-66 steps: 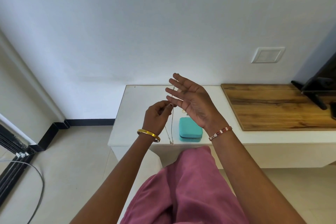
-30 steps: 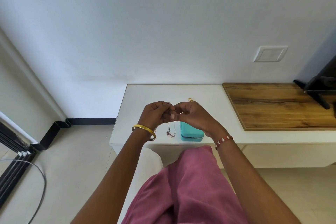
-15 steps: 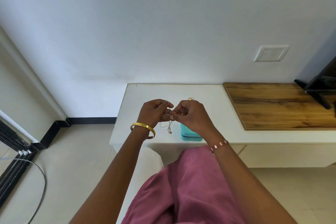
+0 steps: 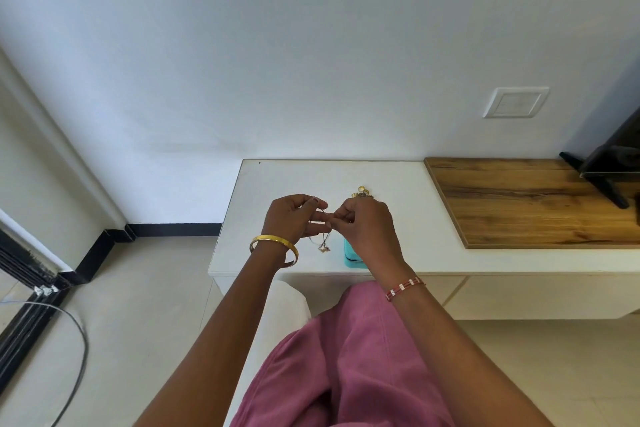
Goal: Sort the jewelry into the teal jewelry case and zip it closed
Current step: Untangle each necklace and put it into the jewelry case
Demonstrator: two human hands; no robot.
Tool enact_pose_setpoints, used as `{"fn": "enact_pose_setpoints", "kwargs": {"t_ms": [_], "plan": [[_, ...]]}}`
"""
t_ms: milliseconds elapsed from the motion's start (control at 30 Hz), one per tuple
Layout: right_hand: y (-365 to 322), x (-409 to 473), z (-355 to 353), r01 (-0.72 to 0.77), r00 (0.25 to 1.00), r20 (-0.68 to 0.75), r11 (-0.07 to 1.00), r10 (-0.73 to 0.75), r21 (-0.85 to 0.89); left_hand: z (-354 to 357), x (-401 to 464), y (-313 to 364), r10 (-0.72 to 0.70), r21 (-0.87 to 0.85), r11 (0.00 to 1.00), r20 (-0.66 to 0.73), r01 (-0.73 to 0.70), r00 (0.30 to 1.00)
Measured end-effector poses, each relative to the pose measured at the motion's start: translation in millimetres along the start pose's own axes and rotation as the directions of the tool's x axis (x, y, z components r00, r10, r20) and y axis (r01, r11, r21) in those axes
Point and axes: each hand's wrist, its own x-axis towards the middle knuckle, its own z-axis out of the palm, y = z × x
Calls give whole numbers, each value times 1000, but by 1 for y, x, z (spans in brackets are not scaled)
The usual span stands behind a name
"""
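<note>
Both hands pinch a thin necklace [image 4: 323, 242] above the white table: left hand [image 4: 294, 220] & right hand [image 4: 363, 224] fingers curled; pendant dangles just left of the teal case [image 4: 349, 258], which the right hand is nearer to.

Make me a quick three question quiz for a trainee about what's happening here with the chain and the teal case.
1. True or false: the teal jewelry case lies on the wooden board.
2. Which hands hold the thin chain? A left only, B right only, C both.
3. Fill in: the gold pieces lie on the white table, ____ the hands, nearer the wall.

Key: 1 false, it sits on the white table. 2 C, left hand and right hand pinch it. 3 beyond.
</note>
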Motion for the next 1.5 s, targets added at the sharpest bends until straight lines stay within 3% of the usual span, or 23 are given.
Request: {"fn": "enact_pose_setpoints", "kwargs": {"t_ms": [133, 200, 267, 600, 700, 800, 900, 1000, 1100, 1233, 1400, 1500], "plan": [[2, 2, 0, -132, 991, 40, 941, 126, 310, 0, -1, 2, 14, -53, 998, -21, -15, 1000], [4, 1, -2, -254, 967, 162, 812, 198, 525, -1, -2, 2, 16, -71, 997, -22, -18, 1000], [6, 0, -3, -339, 939, 268, 717, 216, 609, -1, -3, 1, 20, -56, 998, -16, -20, 1000], [10, 2, -8, -269, 941, 310, 852, 133, 450, 0, 1, -10, 37, -63, 997, -71, -42, 997], [10, 3, -14, -276, 932, 348, 819, 100, 503, -1, 3, -15, 12, -21, 1000, -106, -14, 994], [10, 5, -20, -314, 917, 392, 725, 66, 613, -3, 4, -20, -64, -11, 998, -36, 64, 997], [9, 7, -23, -314, 913, 407, 712, 44, 628, -3, 4, -23, -92, 8, 996, -20, 92, 996], [9, 9, -24, -302, 911, 410, 736, 37, 605, 0, 4, -23, 1, 75, 997, -74, 4, 997], [8, 11, -25, -275, 916, 400, 781, 35, 561, 4, 0, -18, 110, 125, 986, -3, -108, 994], [5, 12, -25, -221, 932, 362, 839, 31, 498, 8, -4, -13, 133, 67, 988, 64, -137, 989], [5, 13, -27, -189, 941, 339, 858, 18, 478, 5, -2, -14, 146, 112, 981, 107, -158, 983], [7, 12, -27, -209, 938, 347, 838, 25, 505, 2, 0, -15, 105, -14, 995, 107, -104, 989]]}}
